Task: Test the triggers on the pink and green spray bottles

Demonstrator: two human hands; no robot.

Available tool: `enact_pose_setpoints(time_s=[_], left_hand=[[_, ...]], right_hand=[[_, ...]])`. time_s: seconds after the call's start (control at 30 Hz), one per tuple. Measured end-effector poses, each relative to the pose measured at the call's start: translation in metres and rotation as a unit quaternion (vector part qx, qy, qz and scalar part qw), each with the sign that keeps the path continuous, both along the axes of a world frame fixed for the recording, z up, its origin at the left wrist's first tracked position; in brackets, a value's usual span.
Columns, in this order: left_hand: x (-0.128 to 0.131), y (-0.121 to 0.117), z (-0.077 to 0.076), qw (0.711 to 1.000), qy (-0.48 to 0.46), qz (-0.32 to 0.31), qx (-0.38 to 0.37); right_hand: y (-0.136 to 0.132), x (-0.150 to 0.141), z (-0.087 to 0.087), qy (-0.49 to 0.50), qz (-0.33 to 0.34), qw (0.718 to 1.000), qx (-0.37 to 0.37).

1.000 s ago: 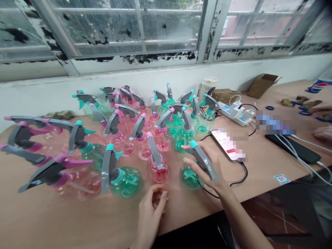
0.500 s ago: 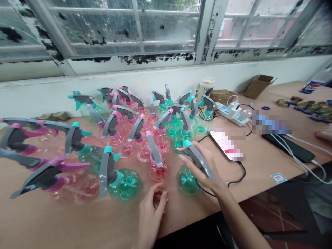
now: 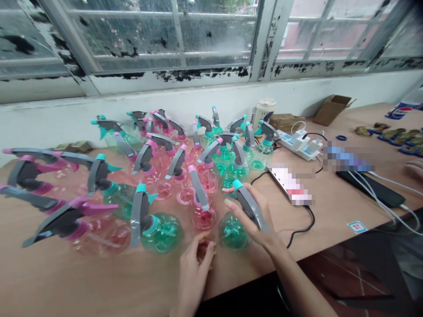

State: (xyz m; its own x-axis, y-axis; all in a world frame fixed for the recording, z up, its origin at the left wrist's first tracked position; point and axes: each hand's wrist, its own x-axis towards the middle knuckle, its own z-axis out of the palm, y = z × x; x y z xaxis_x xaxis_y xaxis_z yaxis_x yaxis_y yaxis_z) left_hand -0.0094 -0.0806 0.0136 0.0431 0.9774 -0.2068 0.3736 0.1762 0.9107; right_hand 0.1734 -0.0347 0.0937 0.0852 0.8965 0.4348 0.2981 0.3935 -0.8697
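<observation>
A green spray bottle (image 3: 231, 231) with a grey and turquoise spray head is in my right hand (image 3: 259, 215), whose fingers are round the neck below the head. The bottle's base is at the tabletop, close to the front edge. Left of it, my left hand (image 3: 194, 268) rests on the table with its fingers curled and thumb near the index finger; I see nothing inside. Just beyond stands a pink spray bottle (image 3: 203, 215). Another green spray bottle (image 3: 161, 231) lies tilted to the left of my left hand.
Several pink and green spray bottles crowd the table (image 3: 132, 290), some lying over at left. A phone (image 3: 289, 185), a power strip (image 3: 302, 145), cables, a paper cup (image 3: 264, 110) and a cardboard box (image 3: 332, 110) are at right. Another person's hand (image 3: 414, 169) shows at the right edge.
My right hand has moved slightly left with the green spray bottle, nearer to the pink one. My left hand stays in almost the same place and pose.
</observation>
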Motion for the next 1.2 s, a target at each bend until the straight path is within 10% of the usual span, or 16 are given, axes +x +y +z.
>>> enact_pose_setpoints(time_s=[1.2], left_hand=[[0.000, 0.000, 0.003, 1.000, -0.002, 0.001, -0.021]], right_hand=[[-0.007, 0.002, -0.002, -0.063, 0.003, 0.997, 0.035]])
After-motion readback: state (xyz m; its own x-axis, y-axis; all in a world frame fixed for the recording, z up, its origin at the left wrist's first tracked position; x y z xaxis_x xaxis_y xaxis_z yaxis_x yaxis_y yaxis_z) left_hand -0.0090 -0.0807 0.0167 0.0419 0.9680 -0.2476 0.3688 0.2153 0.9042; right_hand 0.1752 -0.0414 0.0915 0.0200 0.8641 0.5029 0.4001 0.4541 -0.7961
